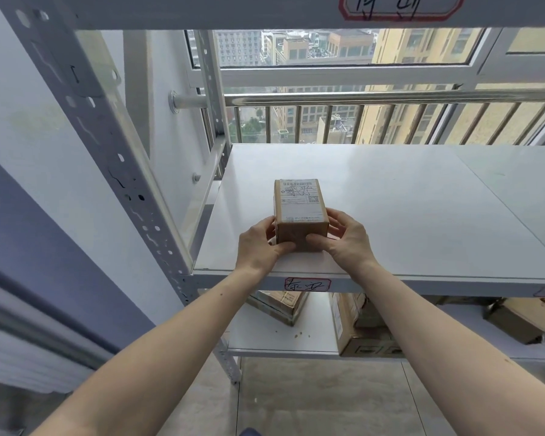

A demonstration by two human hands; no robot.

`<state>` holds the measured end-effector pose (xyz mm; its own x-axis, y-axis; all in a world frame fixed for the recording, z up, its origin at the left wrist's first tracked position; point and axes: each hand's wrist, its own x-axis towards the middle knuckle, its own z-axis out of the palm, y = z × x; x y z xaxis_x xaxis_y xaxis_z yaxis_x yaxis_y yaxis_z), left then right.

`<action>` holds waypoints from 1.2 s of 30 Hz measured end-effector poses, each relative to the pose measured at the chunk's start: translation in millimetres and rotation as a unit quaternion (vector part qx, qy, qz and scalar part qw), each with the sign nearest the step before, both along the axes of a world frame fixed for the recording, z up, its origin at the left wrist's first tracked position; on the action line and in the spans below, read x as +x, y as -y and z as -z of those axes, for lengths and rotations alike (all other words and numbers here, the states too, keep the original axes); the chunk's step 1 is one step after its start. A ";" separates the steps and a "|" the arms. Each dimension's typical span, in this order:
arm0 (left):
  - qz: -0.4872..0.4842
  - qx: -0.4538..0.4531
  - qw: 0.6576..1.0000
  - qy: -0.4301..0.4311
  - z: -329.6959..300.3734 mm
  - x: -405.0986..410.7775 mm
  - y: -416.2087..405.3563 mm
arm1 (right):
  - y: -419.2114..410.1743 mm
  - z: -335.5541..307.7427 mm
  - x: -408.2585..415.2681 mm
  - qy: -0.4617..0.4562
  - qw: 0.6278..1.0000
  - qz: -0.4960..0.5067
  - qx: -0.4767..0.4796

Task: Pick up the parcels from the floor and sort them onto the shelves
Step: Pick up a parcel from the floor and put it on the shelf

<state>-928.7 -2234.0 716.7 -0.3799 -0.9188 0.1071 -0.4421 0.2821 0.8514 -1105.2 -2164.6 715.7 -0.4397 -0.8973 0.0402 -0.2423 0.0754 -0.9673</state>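
Note:
A small brown cardboard parcel [300, 212] with a white shipping label on top rests on the white middle shelf [422, 215], near its front left part. My left hand [260, 245] grips the parcel's near left corner, thumb on the front face. My right hand [343, 237] holds its near right side, thumb also on the front face. Both forearms reach in from below.
A red-bordered handwritten tag [307, 284] sits on the shelf's front edge. The lower shelf [274, 344] holds several cardboard boxes [362, 328]. A perforated grey upright [114, 158] stands at left. Behind the shelf are a metal railing [390, 97] and a window. Tiled floor lies below.

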 end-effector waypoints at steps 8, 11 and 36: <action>0.001 0.002 0.999 0.034 -5.0 -8.3 22.5 | 21.6 -2.0 -4.4 0.001 1.000 0.012 0.009; -0.002 0.008 0.999 0.037 -6.1 -13.0 29.7 | 29.5 -3.3 -6.3 -0.005 1.000 0.014 0.012; -0.033 0.037 0.998 0.043 -6.8 -23.2 35.4 | 38.1 -13.9 -2.4 -0.033 0.997 0.076 0.005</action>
